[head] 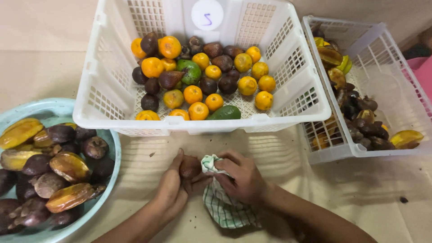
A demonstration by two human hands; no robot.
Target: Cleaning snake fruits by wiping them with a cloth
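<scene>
Wiping a fruit at the bench [360,193]: the left hand [173,186] is closed around a brown scaly fruit [190,166], fingers curled behind it and thumb at its side, holding it just above the cloth-covered surface in front of the large white basket [103,110]. The right hand [243,177] is clamped on a green-and-white checked cloth [220,204], pressing one bunched corner against the fruit's right side while the rest of the cloth trails down onto the bench. Both forearms enter from the lower edge and converge, wrists low, the hands touching at the fruit. The step in hand appears to be cleaning the skin; it would go best with the fruit turned a little at a time in the left hand, so that the cloth reaches every face, and with light pressure, since the skin looks brittle. The large basket holds orange, green and dark fruits; a teal bowl [114,157] at left holds yellow ribbed and dark fruits; a second white basket [391,49] stands at right
</scene>
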